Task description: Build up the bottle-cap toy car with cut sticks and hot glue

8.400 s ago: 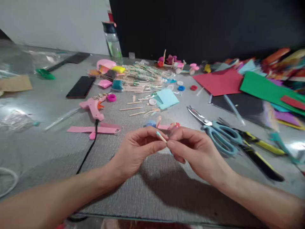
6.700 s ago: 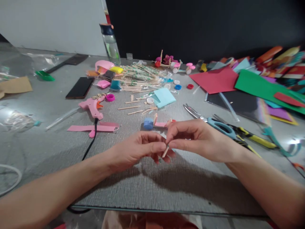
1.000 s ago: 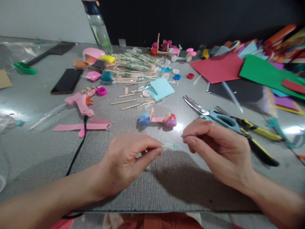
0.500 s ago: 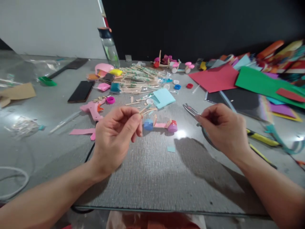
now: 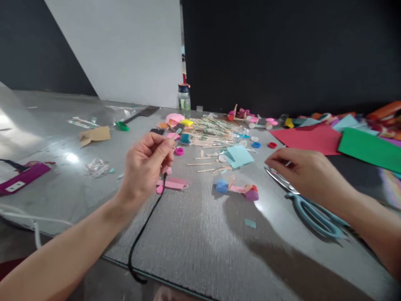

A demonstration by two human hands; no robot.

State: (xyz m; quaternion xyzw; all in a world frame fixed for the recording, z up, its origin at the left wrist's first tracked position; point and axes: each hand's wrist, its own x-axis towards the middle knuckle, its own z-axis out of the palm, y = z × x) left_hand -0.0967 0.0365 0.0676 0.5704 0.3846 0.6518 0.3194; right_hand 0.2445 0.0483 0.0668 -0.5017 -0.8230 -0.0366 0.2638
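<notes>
Left hand (image 5: 147, 163) higher now — stick (image 5: 176, 134) aloft.

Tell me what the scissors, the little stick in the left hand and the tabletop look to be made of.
Scissors: shiny steel blades, matte blue handles, likely plastic. Stick in the left hand: pale, probably wood, teal tip. Tabletop: grey, finely textured, glossy glare, perhaps laminate.

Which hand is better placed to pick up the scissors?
Right. The right hand hovers right over the scissors, fingers by the blades. The left hand is raised far off, pinching a small stick.
</notes>
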